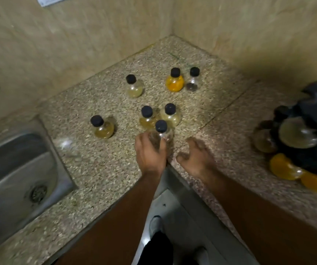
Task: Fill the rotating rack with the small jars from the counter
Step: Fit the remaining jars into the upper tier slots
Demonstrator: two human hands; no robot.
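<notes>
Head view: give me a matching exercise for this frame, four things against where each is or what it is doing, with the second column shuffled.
Column one:
1. left hand
2. right hand
3. orange jar
4. sink

Column two:
A. set into the counter, far left
B. grips a black-capped jar
C. holds nothing, fingers loosely curled
D. stands toward the back corner, beside a clear jar

Pairs: 1-B, 2-C, 3-D, 4-A
</notes>
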